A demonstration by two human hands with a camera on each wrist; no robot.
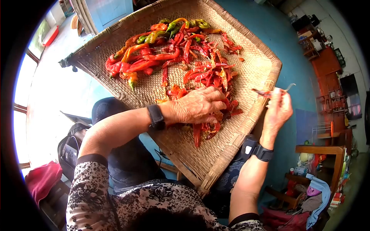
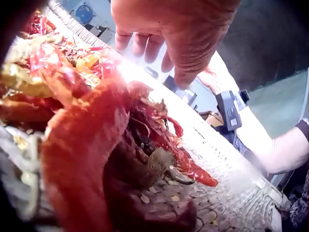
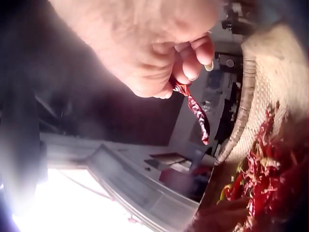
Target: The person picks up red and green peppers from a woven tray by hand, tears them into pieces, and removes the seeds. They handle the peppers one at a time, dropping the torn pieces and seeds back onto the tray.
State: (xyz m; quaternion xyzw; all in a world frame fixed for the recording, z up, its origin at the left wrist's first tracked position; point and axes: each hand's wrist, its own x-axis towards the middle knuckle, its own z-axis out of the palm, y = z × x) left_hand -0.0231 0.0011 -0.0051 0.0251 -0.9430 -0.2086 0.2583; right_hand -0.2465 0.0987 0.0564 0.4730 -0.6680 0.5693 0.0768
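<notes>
From here I have my right hand [image 1: 276, 115] pinching a dried chili [image 1: 263, 93] at the basket [image 1: 227, 154] rim, probably light, brittle, best held near its stem, my left hand [image 1: 198, 106] relaxed and apparently empty over the chili pile [image 1: 208, 77]

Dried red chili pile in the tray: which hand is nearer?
Left. The left hand hovers over the dried red chili pile; the right hand is outside the woven tray, pinching a single dried chili.

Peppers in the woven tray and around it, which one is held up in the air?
The shriveled dark red one, pinched by the fingers of the right hand; the other peppers lie in the tray.
</notes>
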